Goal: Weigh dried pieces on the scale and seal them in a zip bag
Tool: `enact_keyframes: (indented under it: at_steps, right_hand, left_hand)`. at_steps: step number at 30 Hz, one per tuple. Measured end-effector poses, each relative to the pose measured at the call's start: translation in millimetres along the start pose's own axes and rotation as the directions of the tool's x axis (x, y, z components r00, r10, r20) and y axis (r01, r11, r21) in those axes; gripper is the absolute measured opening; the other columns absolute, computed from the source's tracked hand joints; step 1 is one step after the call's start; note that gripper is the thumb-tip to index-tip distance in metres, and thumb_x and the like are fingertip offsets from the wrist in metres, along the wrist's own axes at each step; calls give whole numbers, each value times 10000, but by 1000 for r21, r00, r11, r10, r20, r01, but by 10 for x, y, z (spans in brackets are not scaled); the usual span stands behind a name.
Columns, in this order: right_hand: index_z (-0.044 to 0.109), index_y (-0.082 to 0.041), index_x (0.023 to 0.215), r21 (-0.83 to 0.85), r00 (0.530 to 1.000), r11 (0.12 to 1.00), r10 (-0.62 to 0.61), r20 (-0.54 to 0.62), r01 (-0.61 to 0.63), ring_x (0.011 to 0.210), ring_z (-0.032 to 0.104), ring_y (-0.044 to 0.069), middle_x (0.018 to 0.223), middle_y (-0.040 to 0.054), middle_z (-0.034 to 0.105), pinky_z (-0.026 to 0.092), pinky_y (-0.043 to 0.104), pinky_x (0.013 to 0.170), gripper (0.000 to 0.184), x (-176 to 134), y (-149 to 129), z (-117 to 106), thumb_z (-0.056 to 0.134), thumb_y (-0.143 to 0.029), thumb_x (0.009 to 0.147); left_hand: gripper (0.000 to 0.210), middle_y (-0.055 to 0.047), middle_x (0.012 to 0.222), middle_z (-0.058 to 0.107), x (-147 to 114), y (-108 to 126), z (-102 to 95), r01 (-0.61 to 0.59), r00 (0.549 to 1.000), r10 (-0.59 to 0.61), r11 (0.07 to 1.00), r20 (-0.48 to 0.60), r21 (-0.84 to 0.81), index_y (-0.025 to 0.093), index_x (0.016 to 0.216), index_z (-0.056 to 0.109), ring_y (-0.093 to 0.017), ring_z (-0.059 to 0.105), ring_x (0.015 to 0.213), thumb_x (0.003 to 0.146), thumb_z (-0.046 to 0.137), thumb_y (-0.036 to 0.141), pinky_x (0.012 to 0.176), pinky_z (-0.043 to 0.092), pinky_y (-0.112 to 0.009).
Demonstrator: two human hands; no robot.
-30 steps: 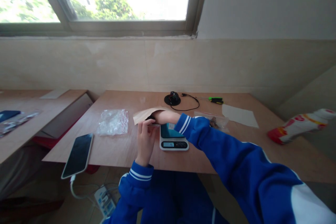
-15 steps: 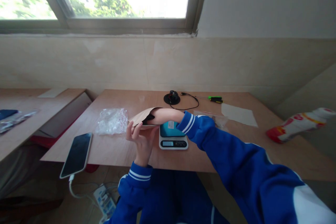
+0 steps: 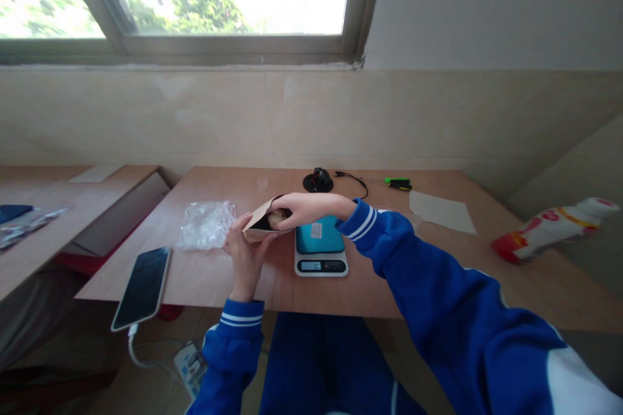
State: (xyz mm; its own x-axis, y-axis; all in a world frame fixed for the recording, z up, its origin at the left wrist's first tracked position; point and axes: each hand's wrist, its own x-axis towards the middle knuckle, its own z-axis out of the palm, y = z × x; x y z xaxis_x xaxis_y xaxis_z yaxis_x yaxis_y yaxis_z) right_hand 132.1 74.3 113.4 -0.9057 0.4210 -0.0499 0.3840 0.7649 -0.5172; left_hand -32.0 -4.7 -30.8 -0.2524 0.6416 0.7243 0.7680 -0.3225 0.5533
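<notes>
A brown paper bag (image 3: 257, 227), its mouth gaping toward me, is held up over the desk by my left hand (image 3: 246, 256), with fingers behind it and thumb along the lower edge. My right hand (image 3: 309, 207) reaches in from the right, its curled fingers partly inside the dark mouth. Whatever those fingers hold is hidden by the bag and the hand. Just right of the bag, partly under my right hand, stands a digital scale (image 3: 321, 267) with a teal top, a small label and a lit display.
Crumpled clear plastic (image 3: 207, 225) and a phone (image 3: 142, 288) on a cable lie left. Behind are a black round-based device (image 3: 318, 180) with a cable and screwdrivers (image 3: 399, 183). A paper sheet (image 3: 442, 212) and a tilted bottle (image 3: 549, 230) are at right.
My right hand has drawn back out of the bag from wrist depth, so its back and thumb now show. My left hand and the bag have shifted slightly left, the mouth opening more toward me.
</notes>
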Motion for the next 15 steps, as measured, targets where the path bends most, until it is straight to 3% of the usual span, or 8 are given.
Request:
enact_keyframes:
  at_steps: [3,5,7,10,12,15]
  right_hand:
    - [662,-137,1144,33,976,988,-144,-164,151,878,607,141,1011,55,668,467,230,785,323,-68,11,20,594,-108,830]
    - [688,-171,1090,43,930,978,-178,-321,202,908,601,135,1020,47,630,479,242,824,282,-111,17,66,570,-86,849]
    - [704,-210,1043,30,835,969,-195,-514,245,964,588,135,1063,47,576,493,257,860,251,-150,16,109,545,-105,880]
    - [691,-265,1057,9,652,970,-156,-742,243,1047,566,143,1131,43,527,499,278,920,249,-215,19,129,502,-168,928]
    - [638,-285,1153,43,560,981,-72,-825,190,1075,561,158,1177,45,529,499,290,941,257,-278,50,128,529,-227,928]
    - [467,-280,1338,145,457,977,59,-887,155,1061,575,175,1247,62,534,516,289,911,476,-411,181,196,611,-309,885]
  left_hand:
    - [570,-141,1220,593,64,-35,23,19,1000,-20,999,17,42,207,1241,467,-317,552,1165,800,640,525,983,372,-511]
    - [581,-151,1203,593,112,-86,54,48,998,-50,996,32,76,196,1230,476,-329,557,1148,796,629,551,957,390,-512]
    - [612,-167,1179,593,162,-151,91,91,995,-94,991,28,101,173,1218,478,-346,563,1124,787,617,585,930,407,-522]
    - [658,-189,1134,595,243,-246,135,151,988,-152,982,1,112,138,1177,479,-371,568,1091,767,597,639,896,425,-544]
    - [653,-176,1088,601,301,-292,154,181,984,-180,978,-15,104,138,1130,488,-364,579,1052,754,589,663,879,436,-545]
    - [611,-126,1008,598,391,-344,177,224,975,-222,971,-30,85,163,1063,489,-328,596,985,743,590,674,862,456,-517]
